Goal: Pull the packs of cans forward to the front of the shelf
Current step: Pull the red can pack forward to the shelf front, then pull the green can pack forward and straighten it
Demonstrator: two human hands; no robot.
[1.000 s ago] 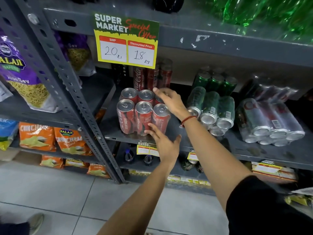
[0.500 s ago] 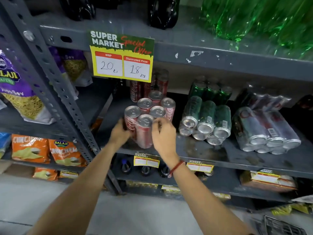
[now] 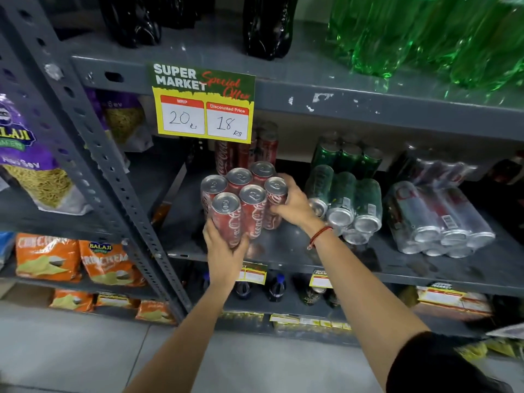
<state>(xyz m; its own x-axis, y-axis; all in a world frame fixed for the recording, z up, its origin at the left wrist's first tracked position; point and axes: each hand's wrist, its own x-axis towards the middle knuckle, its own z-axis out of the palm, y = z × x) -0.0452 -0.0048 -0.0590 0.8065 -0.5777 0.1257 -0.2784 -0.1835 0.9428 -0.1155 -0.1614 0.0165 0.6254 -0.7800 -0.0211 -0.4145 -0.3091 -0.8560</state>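
Both hands are on the red pack (image 3: 243,202), six shrink-wrapped cola cans standing upright at the left of the shelf (image 3: 283,259). The left hand (image 3: 224,251) cups the bottom of the nearest can from the front, fingers wrapped around it; the right hand (image 3: 295,205) is spread against the pack's right side, fingers curled round the rear can. The pack sits turned at an angle, one corner toward the aisle, its nearest can close to the shelf's front edge, so this pull looks nearly done, though it probably still needs squaring up. Behind it a second red pack (image 3: 243,151) stands deep in the shadow near the back wall, not yet brought forward. To the right, the green pack (image 3: 343,202) lies on its side with can ends facing out, set back from the edge, with another green pack (image 3: 348,154) behind it. Farther right, the silver pack (image 3: 436,219) lies on its side nearer the front, and a further pack (image 3: 436,168) lies behind it. By this view, most of the work remains.
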